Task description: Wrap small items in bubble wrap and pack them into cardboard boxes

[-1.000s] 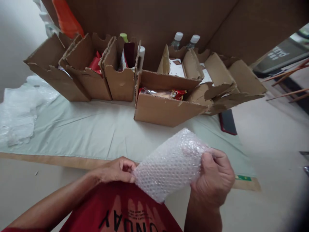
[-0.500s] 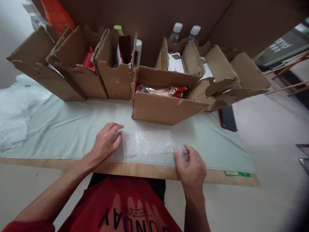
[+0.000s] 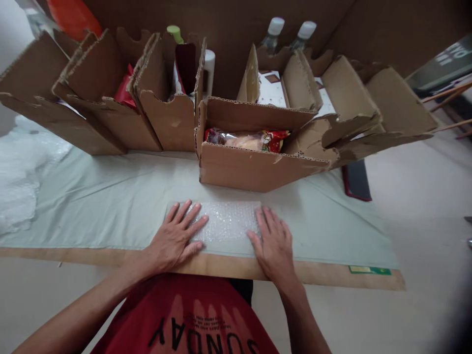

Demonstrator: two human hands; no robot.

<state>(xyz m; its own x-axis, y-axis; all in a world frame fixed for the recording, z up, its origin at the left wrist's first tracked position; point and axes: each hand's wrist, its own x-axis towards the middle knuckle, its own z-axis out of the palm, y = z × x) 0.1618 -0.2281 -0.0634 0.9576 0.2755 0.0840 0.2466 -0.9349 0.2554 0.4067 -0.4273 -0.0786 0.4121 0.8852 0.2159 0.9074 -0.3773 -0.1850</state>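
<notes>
A flat, clear piece of bubble wrap lies on the pale green cloth near the front edge of the table. My left hand rests flat over its left end, fingers spread. At the opposite end, my right hand lies with its fingertips on the bubble wrap's right edge, thumb apart from the fingers. Neither hand grips anything. The parts of the wrap beneath my fingers are hidden.
Behind the wrap stands a cardboard box with red-and-clear packets. More cardboard bins line the back, with bottles behind. A bubble wrap pile lies left; a dark flat object lies right.
Both hands have moved inward and now lie on the bubble wrap's ends. My left fingers have spread out flat; my right fingers have straightened. The view has shifted slightly.
</notes>
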